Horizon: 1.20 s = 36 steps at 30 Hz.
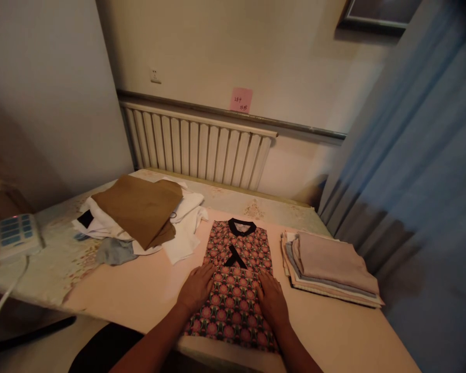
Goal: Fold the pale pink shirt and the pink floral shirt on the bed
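Observation:
A patterned shirt (235, 305) in pink, black and green lies flat in a narrow rectangle in front of me, its black collar toward the wall. Two black bands, which look like cuffs, cross on its upper middle. My left hand (197, 286) rests on the shirt's left edge, fingers stretched forward and palm down. On the opposite edge lies my right hand (272, 298), also flat with its fingers extended. Neither hand grips the cloth. The shirt's underside is hidden.
A loose heap of clothes (140, 207), brown on top with white and grey below, sits at the left. To the right is a stack of folded clothes (334, 264). A white power strip (18, 235) stands far left. Behind the table are a radiator (202, 147) and a blue curtain (423, 181).

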Each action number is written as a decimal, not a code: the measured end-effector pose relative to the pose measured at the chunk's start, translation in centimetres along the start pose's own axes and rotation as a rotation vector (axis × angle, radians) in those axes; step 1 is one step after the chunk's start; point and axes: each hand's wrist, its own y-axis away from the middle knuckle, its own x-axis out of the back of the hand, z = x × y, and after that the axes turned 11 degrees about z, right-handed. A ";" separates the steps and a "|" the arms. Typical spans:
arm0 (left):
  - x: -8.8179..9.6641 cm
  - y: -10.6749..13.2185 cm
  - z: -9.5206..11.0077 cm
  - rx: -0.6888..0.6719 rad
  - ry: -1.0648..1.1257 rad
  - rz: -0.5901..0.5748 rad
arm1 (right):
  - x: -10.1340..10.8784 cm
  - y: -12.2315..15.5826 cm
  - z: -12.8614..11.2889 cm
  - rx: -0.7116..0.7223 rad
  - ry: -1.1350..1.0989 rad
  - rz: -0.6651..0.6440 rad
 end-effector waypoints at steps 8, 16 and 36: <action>-0.2 0.1 -0.1 0.001 0.011 0.016 | 0.1 -0.2 -0.1 -0.011 0.004 -0.027; -0.3 0.2 -0.2 -0.006 0.023 0.030 | 0.3 -0.1 -0.3 -0.013 0.002 -0.021; -0.4 0.2 -0.3 -0.009 -0.008 0.006 | 1.5 2.4 -0.2 0.038 -0.043 -0.082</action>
